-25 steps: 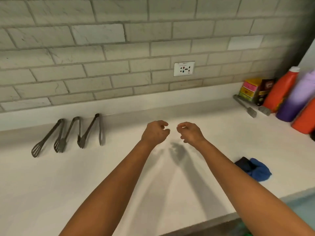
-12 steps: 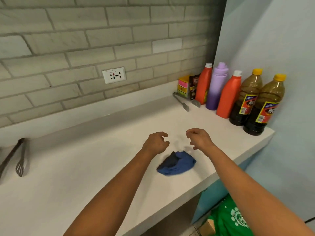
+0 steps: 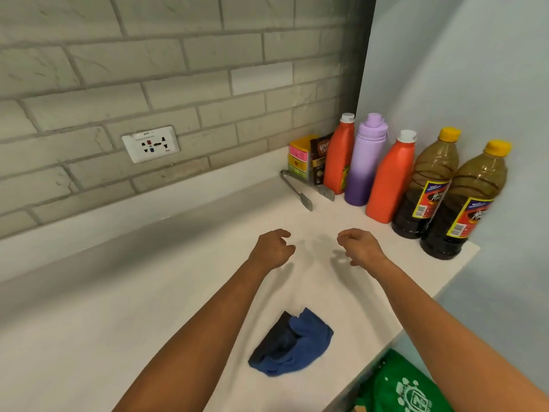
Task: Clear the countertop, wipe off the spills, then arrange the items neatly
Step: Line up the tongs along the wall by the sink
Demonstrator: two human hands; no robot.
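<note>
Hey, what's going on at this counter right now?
A person reaches both arms over the white countertop. The left hand and right hand hover with loosely curled fingers, holding nothing. A crumpled blue cloth lies untouched between the forearms. Bottles and metal tongs sit lined up in the far corner.

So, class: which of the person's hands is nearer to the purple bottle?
Right. The right hand hovers over the countertop just in front of the purple bottle; the left hand hovers farther to the left.
</note>
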